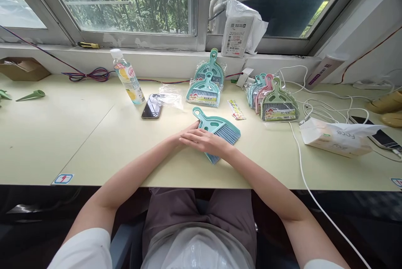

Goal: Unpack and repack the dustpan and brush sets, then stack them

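Note:
A teal hand brush point(213, 123) with blue-grey bristles lies on the table in front of me, its looped handle pointing away to the left. More blue bristles point(212, 159) show beneath my right wrist; the rest of that piece is covered. My right hand point(205, 141) lies flat across my left hand, fingers stretched out to the left and resting beside the brush. My left hand point(191, 130) is mostly hidden under it, close to the brush handle, so its fingers cannot be made out. A printed label card point(236, 109) lies just beyond the brush.
Bagged teal brush-and-dustpan sets point(205, 91) stand at the back, with several more bagged sets point(279, 103) to their right. A drink bottle point(128, 78), a phone point(152, 107) and clear plastic wrap point(171, 98) are at left. A tissue pack point(337, 137) and white cables point(298, 147) lie right.

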{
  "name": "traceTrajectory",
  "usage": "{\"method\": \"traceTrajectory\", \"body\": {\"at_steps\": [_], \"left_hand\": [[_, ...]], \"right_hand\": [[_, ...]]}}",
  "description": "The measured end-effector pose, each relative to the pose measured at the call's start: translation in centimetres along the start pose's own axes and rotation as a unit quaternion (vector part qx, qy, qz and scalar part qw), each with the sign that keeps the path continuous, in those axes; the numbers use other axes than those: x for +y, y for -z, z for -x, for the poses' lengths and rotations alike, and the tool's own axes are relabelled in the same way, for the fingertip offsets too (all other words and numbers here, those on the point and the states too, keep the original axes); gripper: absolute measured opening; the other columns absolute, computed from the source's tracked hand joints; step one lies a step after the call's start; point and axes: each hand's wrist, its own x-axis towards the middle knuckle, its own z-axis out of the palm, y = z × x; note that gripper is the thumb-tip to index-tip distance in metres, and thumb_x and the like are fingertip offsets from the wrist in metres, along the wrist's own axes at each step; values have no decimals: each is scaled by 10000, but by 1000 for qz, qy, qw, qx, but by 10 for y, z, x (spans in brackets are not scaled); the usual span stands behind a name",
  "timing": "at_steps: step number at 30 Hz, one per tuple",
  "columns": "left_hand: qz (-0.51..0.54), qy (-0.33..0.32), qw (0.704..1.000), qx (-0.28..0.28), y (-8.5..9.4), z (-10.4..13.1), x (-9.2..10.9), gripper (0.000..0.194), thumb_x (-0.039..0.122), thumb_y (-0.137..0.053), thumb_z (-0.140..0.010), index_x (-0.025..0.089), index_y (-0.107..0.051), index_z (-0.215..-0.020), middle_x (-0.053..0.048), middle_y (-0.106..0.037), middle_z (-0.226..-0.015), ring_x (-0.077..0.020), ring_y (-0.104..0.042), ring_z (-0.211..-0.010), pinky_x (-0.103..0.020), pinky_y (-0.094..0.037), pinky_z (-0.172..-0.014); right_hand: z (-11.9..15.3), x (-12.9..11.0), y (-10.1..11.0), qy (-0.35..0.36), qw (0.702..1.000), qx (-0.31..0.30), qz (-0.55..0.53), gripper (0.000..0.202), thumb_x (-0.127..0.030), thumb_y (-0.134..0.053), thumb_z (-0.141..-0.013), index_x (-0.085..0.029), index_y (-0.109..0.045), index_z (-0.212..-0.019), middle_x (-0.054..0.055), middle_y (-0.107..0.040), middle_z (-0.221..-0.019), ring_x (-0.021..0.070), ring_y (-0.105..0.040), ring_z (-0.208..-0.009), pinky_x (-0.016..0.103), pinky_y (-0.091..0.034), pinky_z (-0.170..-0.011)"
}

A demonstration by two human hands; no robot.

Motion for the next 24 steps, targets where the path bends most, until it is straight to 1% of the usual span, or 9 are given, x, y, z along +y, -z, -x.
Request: {"method": "traceTrajectory", "body": {"at_steps": [1,3,7,10,12,16,20,22,24], "left_hand": [[-6,13,998,69,-7,9,2,388,234,-283,-917,111,-647,-973,-172,-619,-1037,-296,-549,-1141,-596,-390,-1028],[-22,30,994,102,-15,15,7,389,239,-283,-916,109,-643,-981,-169,-612,-1037,-289,-532,-1157,-559,-377,-1050],[-23,26,998,-61,-3,-10,15,290,289,-402,-868,167,-664,-837,-100,-641,-838,-236,-580,-1024,-387,-462,-963],[-9,3,991,-130,10,-24,17,274,306,-425,-847,191,-660,-770,-64,-636,-742,-195,-601,-935,-312,-487,-895],[-8,-4,994,-106,12,-20,17,281,314,-420,-856,189,-661,-785,-61,-636,-743,-194,-612,-918,-326,-498,-876],[-33,21,998,41,4,13,12,302,338,-412,-890,162,-657,-904,-125,-639,-903,-272,-598,-1032,-469,-477,-925],[-31,27,992,123,-5,29,9,361,354,-365,-921,132,-637,-1004,-193,-600,-1076,-318,-531,-1171,-485,-447,-980],[-19,18,994,102,-2,20,8,362,375,-369,-921,144,-642,-980,-190,-601,-1074,-310,-533,-1169,-456,-464,-966],[-1,-2,1000,12,7,1,7,331,390,-405,-905,167,-650,-903,-168,-628,-990,-288,-575,-1094,-427,-497,-920]], "right_hand": [[-1,0,1,-2,1000,-7,-11,410,-8,-340,-895,-114,-475,-1267,120,-554,-1192,197,-482,-1096,366,-426,-940],[-2,1,1,-18,999,-15,-26,394,-1,-328,-894,-111,-499,-1232,113,-580,-1121,192,-506,-1048,360,-448,-911],[3,3,-1,-44,999,-8,-12,338,-7,-298,-906,-118,-561,-1088,93,-599,-964,184,-534,-919,347,-472,-817],[7,4,-4,-43,999,-16,9,325,-17,-280,-916,-129,-568,-1017,83,-596,-894,175,-534,-835,338,-466,-743],[7,3,-4,-26,999,-22,17,327,-18,-283,-917,-137,-561,-1040,95,-609,-970,181,-540,-906,344,-463,-771],[1,0,-2,21,999,-19,28,375,-19,-303,-916,-142,-498,-1212,105,-556,-1238,188,-476,-1161,357,-433,-933],[-2,-4,0,-5,998,-23,53,384,-16,-278,-914,-106,-483,-1227,114,-590,-1146,189,-529,-1076,355,-452,-921],[-2,-4,-1,-36,997,-32,65,364,-15,-256,-915,-108,-511,-1158,111,-604,-1052,184,-560,-954,352,-483,-833],[0,-4,-2,-62,994,-37,78,334,-15,-251,-915,-114,-534,-1060,101,-603,-962,173,-558,-833,337,-490,-739]]}}
